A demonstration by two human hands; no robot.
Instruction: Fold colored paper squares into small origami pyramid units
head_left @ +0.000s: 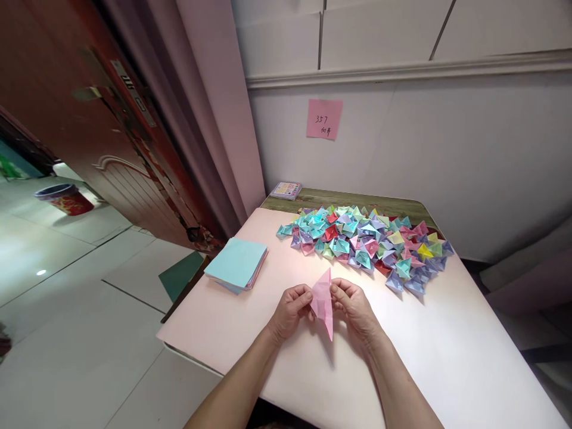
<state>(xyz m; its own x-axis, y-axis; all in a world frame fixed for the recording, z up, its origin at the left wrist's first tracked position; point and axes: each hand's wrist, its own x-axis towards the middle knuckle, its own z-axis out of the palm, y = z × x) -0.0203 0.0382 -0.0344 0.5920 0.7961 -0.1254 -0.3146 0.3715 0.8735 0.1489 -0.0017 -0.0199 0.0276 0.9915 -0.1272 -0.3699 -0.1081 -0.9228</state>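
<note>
A pink folded paper piece (pixel 322 301), pointed at both ends, is held upright between both hands just above the pale pink table (pixel 451 351). My left hand (pixel 291 310) pinches its left edge with closed fingers. My right hand (pixel 353 305) pinches its right edge the same way. Behind the hands lies a wide heap of several finished folded paper pieces (pixel 366 244) in teal, purple, pink, red and yellow. A stack of square paper sheets (pixel 236 264), light blue on top, sits left of the hands near the table's corner.
A small pack of coloured paper (pixel 286 190) lies at the table's far left edge. A pink sticky note (pixel 324 118) is on the white wall behind. A reddish-brown door (pixel 89 119) and a tiled floor are to the left, with a bucket (pixel 65 198) on the floor.
</note>
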